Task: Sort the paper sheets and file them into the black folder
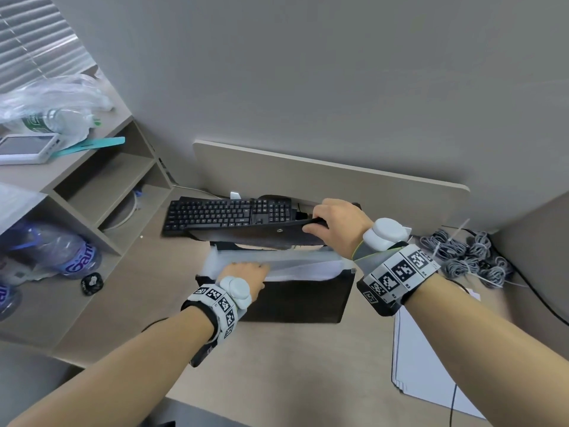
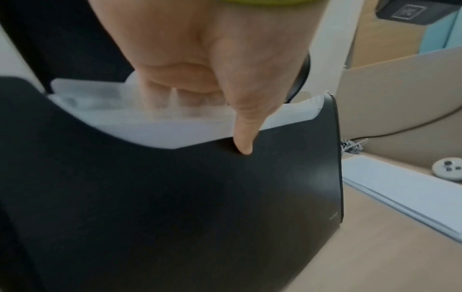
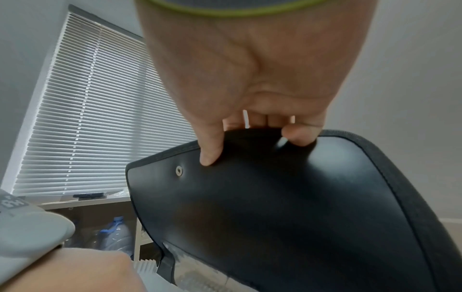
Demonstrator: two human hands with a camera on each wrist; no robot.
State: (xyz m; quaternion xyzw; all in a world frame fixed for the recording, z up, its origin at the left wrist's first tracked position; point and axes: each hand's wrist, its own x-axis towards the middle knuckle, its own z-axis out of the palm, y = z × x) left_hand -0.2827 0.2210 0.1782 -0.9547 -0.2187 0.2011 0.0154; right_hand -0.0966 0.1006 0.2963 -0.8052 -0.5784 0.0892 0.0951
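Observation:
A black expanding folder (image 1: 295, 298) stands upright on the desk, its translucent white pockets (image 1: 295, 266) showing at the top. My right hand (image 1: 334, 221) grips the edge of the folder's black flap (image 3: 275, 207) and holds it lifted back; thumb and fingers pinch the rim beside a metal snap (image 3: 179, 170). My left hand (image 1: 246, 272) holds the folder's front wall (image 2: 200, 207), thumb pressed on the outside, fingers tucked inside among the pockets (image 2: 155, 118). A stack of white paper sheets (image 1: 431, 365) lies flat on the desk to the right, under my right forearm.
A black keyboard (image 1: 228, 215) sits behind the folder. Coiled grey cables (image 1: 468, 257) lie at the right. Shelving on the left holds water bottles (image 1: 55, 251); a small black object (image 1: 91, 283) lies on the desk nearby. A white round device (image 2: 447, 168) sits beyond the paper stack.

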